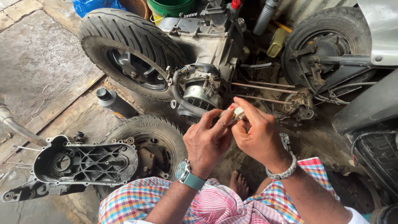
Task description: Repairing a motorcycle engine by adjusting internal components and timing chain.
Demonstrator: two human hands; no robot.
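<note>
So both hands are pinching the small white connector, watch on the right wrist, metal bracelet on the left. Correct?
Not quite. The head view shows the watch on the left wrist and the bracelet on the right. Both the left hand and right hand do pinch the small white connector.

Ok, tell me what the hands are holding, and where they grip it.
Both hands, left and right, pinch a small white plastic connector-like part between their fingertips, one at each end; its exact kind cannot be told.

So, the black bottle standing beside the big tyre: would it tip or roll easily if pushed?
The black bottle looks tall and narrow on uneven ground, so it probably tips easily. Its round body would likely roll until it meets the tyre. The cap seems closed, so spilling appears unlikely.
</note>
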